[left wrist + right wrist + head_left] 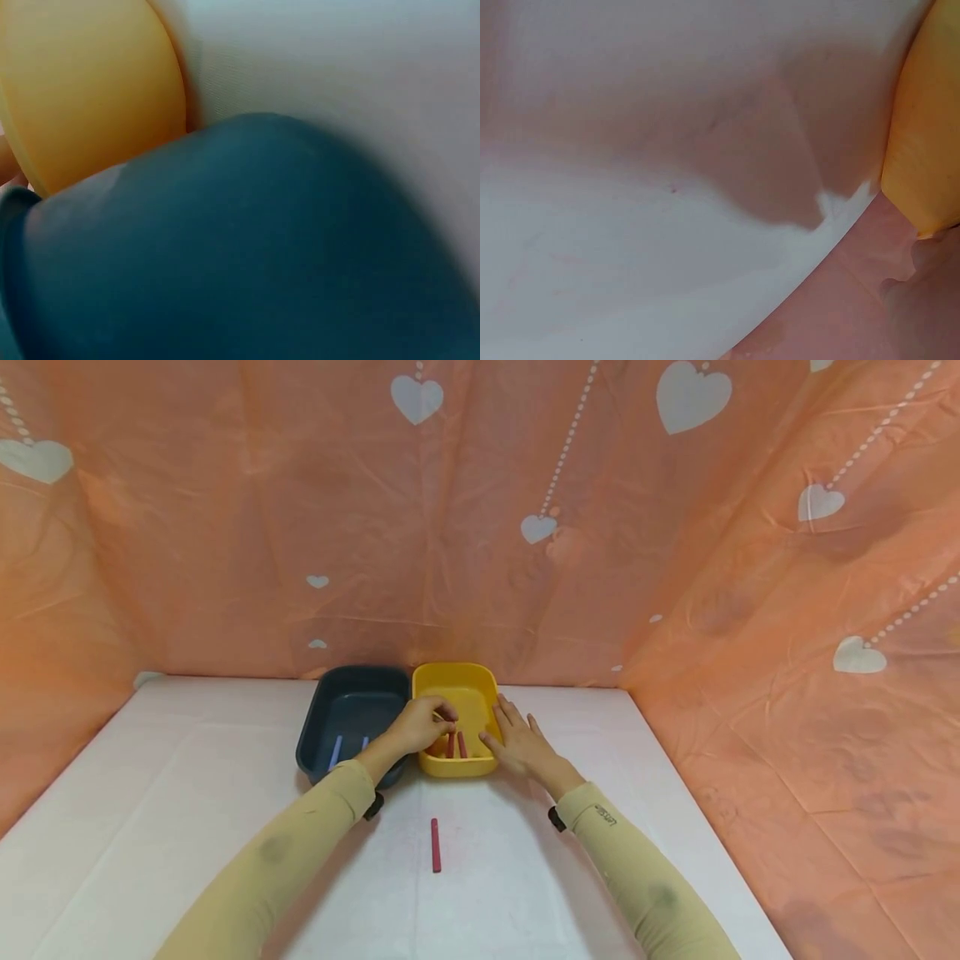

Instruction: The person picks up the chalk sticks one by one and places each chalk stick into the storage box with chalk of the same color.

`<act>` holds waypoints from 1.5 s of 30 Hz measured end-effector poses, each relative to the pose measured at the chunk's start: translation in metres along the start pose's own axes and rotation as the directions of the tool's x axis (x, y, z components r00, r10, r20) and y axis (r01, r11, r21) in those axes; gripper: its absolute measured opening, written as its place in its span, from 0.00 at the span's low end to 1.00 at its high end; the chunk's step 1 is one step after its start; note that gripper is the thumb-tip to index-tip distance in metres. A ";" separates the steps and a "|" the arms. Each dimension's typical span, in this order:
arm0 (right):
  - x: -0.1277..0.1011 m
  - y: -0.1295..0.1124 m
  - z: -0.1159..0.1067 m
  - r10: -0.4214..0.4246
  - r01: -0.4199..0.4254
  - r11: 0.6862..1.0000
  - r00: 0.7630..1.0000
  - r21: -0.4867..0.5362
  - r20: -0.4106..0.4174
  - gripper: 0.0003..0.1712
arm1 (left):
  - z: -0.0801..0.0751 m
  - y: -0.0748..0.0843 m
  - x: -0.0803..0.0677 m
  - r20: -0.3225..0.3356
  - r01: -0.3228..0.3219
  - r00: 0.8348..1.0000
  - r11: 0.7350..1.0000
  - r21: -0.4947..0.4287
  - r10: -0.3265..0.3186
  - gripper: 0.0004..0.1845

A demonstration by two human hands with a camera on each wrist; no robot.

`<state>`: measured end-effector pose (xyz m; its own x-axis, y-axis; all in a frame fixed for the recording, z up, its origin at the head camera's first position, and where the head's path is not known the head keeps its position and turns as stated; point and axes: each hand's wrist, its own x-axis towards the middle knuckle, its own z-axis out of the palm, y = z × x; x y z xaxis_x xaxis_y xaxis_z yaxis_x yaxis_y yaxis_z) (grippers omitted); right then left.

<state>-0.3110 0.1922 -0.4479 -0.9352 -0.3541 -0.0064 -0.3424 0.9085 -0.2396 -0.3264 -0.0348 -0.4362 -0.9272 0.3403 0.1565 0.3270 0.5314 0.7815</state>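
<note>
In the head view a yellow tray [487, 683] stands at the back of the white table [187, 793], with two red sticks [462, 745] in its near end. My left hand [422, 723] reaches over the tray's left rim, fingers curled, and seems to pinch the upper end of the left red stick [450, 746]. With straight fingers, my right hand [519, 740] rests against the tray's right wall. Another red stick [435, 845] lies on the table between my forearms. The left wrist view shows only the yellow tray [90, 90] from outside. The right wrist view catches its edge [922, 150].
A dark blue tray [352, 681] touches the yellow one on its left and holds two light blue sticks [335, 752]; its outer wall [247, 247] fills the left wrist view. Orange sheeting with white hearts [525, 527] closes the back and both sides.
</note>
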 end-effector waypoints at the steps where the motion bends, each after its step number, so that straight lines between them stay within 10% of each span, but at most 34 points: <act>1: -0.001 0.000 -0.001 -0.004 0.004 1.000 1.000 -0.001 -0.007 0.44 | 0.000 0.000 0.001 0.007 -0.007 1.000 1.000 0.013 0.006 0.07; 12: 0.000 0.001 0.000 0.009 -0.009 1.000 1.000 0.011 0.013 0.45 | 0.001 -0.001 0.004 0.070 -0.128 0.991 0.967 0.220 0.115 0.03; 22: 0.000 0.002 0.000 -0.006 0.006 1.000 1.000 0.013 0.001 0.44 | -0.004 -0.003 0.012 0.086 -0.104 0.994 0.887 0.450 0.073 0.01; 45: 0.001 0.001 0.002 0.003 -0.003 1.000 1.000 0.012 -0.002 0.44 | 0.003 -0.011 0.019 0.068 0.029 0.995 0.871 0.490 -0.072 0.05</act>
<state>-0.3121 0.1927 -0.4499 -0.9363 -0.3511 -0.0049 -0.3387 0.9067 -0.2515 -0.3472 -0.0315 -0.4433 -0.9336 0.3536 0.0585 0.3475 0.8530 0.3894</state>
